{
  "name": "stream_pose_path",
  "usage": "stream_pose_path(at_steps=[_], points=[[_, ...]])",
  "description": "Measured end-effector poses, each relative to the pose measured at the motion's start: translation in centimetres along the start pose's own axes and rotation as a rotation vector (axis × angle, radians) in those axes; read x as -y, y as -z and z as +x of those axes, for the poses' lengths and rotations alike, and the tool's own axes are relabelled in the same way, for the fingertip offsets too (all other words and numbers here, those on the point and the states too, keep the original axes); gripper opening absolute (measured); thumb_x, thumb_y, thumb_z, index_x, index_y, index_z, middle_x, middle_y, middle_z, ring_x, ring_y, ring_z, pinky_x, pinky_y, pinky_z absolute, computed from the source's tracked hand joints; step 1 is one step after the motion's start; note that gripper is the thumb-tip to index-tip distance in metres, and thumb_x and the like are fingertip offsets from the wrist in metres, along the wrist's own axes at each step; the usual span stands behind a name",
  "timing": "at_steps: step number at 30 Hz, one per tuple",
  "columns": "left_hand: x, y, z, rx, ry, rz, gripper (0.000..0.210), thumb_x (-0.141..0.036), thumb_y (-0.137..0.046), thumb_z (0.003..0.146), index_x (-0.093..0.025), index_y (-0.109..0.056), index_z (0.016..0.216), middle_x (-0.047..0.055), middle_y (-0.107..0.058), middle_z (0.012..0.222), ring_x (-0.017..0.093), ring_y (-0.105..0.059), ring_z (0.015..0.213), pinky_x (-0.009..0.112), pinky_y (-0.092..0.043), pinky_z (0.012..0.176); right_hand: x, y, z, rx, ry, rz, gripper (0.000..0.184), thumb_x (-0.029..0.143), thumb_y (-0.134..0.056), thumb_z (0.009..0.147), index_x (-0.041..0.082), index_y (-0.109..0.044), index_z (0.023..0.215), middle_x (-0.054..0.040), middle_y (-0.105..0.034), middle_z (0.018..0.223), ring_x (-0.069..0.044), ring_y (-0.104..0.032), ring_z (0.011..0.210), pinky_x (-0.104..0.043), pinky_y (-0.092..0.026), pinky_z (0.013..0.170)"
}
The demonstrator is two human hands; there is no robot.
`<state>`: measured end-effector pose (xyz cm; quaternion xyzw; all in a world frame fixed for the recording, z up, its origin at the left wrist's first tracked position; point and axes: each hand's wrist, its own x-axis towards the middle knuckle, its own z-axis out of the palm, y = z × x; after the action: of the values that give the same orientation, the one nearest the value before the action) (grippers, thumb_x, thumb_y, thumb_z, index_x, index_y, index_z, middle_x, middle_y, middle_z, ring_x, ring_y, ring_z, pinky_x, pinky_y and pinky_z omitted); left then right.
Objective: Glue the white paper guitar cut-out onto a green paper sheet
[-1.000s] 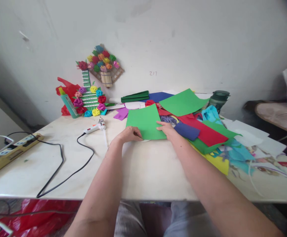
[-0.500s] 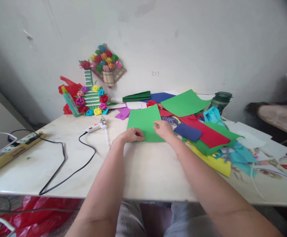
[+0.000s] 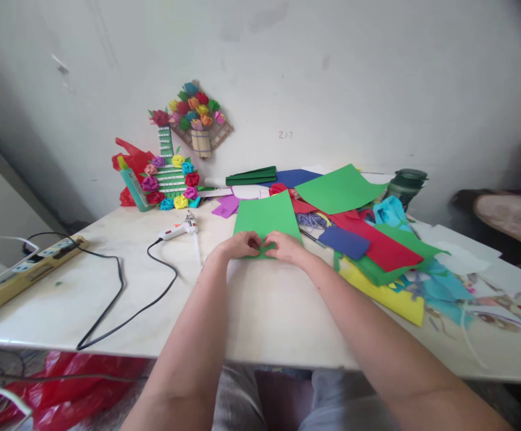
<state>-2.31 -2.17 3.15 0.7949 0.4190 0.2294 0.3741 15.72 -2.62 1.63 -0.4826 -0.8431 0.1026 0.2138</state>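
Leftward across the green sheet (image 3: pixel 267 215), my right hand (image 3: pixel 283 246) had moved to just beside my left hand (image 3: pixel 241 245). Fingers of both curled at the sheet's near edge; whether they pinched it, I couldn't tell. It lay on the white table (image 3: pixel 287 311).

A person's bare left hand (image 3: pixel 242 244) and right hand (image 3: pixel 284 246) lead to slim, bare forearms (image 3: pixel 192 338) creased near the elbow, the right bearing one small dark spot (image 3: pixel 319 288) below the wrist, above faded, streaky light-grey trousers (image 3: pixel 238 400) covering both legs.
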Motion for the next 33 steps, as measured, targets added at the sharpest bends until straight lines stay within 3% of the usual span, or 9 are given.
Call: stream_pose_path(at_steps=[3,5,8,11,14,19,23,28,33], points=[[0.1,-0.1,0.1,-0.043,-0.007,-0.124,0.023,-0.022,-0.059,0.057,-0.016,-0.058,0.079,0.000,-0.060,0.072,0.012,-0.055,0.066,0.022,-0.042,0.062,0.2,0.0,0.0,0.016,-0.036,0.053,0.022,0.026,-0.066,0.063,0.030,-0.066,0.085,0.0023,-0.061,0.106,-0.019,-0.057,0.089,-0.027,-0.040,0.072],[0.2,0.1,0.2,-0.175,0.001,-0.115,0.021,-0.022,-0.059,0.060,-0.016,-0.057,0.080,0.003,-0.060,0.077,0.014,-0.056,0.070,0.025,-0.043,0.066,0.4,0.1,-0.1,0.032,-0.058,0.069,0.022,0.025,-0.066,0.063,0.031,-0.067,0.084,0.0033,-0.062,0.107,-0.021,-0.057,0.092,-0.029,-0.041,0.074],[0.6,1.0,-0.1,-0.558,0.107,0.152,0.020,-0.017,-0.056,0.063,-0.016,-0.057,0.083,0.008,-0.060,0.086,0.021,-0.054,0.084,0.032,-0.040,0.077,0.6,0.3,-0.2,0.045,-0.065,0.076,0.021,0.024,-0.065,0.063,0.031,-0.068,0.083,0.0040,-0.060,0.110,-0.021,-0.058,0.090,-0.030,-0.042,0.074],[1.1,2.2,-1.1,-0.971,0.380,0.451,0.024,-0.014,-0.054,0.064,-0.017,-0.059,0.087,0.014,-0.057,0.100,0.031,-0.044,0.104,0.044,-0.032,0.086,0.6,0.2,-0.3,0.056,-0.067,0.069,0.022,0.024,-0.064,0.065,0.030,-0.068,0.086,0.0035,-0.059,0.112,-0.021,-0.059,0.088,-0.030,-0.043,0.074],[1.3,3.0,-1.9,-1.177,0.658,0.452,0.031,-0.015,-0.053,0.065,-0.018,-0.058,0.095,0.014,-0.053,0.108,0.033,-0.038,0.110,0.045,-0.028,0.088,0.5,0.1,-0.3,0.076,-0.054,0.040,0.023,0.026,-0.061,0.068,0.028,-0.066,0.090,0.0030,-0.057,0.115,-0.020,-0.058,0.092,-0.029,-0.044,0.075],[1.1,3.7,-1.6,-1.147,0.918,0.285,0.040,-0.019,-0.053,0.065,-0.020,-0.054,0.105,0.011,-0.052,0.113,0.028,-0.038,0.112,0.039,-0.026,0.092,0.5,0.2,-0.4,0.088,-0.036,-0.010,0.026,0.027,-0.059,0.070,0.026,-0.064,0.095,0.0036,-0.056,0.117,-0.017,-0.058,0.093,-0.027,-0.045,0.074],[2.2,5.4,-1.7,-1.147,0.978,0.365,0.040,-0.021,-0.052,0.066,-0.016,-0.054,0.106,0.013,-0.052,0.114,0.028,-0.039,0.112,0.041,-0.025,0.093,0.7,0.3,-0.5,0.092,-0.029,-0.043,0.026,0.027,-0.058,0.071,0.026,-0.063,0.096,0.0035,-0.055,0.119,-0.018,-0.055,0.101,-0.028,-0.043,0.080],[5.1,7.7,-3.1,-1.144,1.056,0.482,0.048,-0.033,-0.052,0.068,-0.015,-0.049,0.112,0.012,-0.045,0.125,0.031,-0.020,0.124,0.048,-0.020,0.095,0.8,0.3,-0.4,0.088,-0.028,-0.062,0.026,0.029,-0.057,0.071,0.027,-0.063,0.096,0.0040,-0.054,0.119,-0.018,-0.052,0.105,-0.030,-0.042,0.083],[6.7,8.2,-4.4,-1.106,1.045,0.544,0.043,-0.035,-0.049,0.070,-0.016,-0.050,0.108,0.014,-0.049,0.118,0.032,-0.036,0.110,0.046,-0.029,0.086,1.4,0.7,-0.7,0.101,-0.029,-0.106,0.027,0.029,-0.055,0.073,0.026,-0.062,0.099,0.0031,-0.054,0.119,-0.019,-0.052,0.106,-0.031,-0.041,0.084]])
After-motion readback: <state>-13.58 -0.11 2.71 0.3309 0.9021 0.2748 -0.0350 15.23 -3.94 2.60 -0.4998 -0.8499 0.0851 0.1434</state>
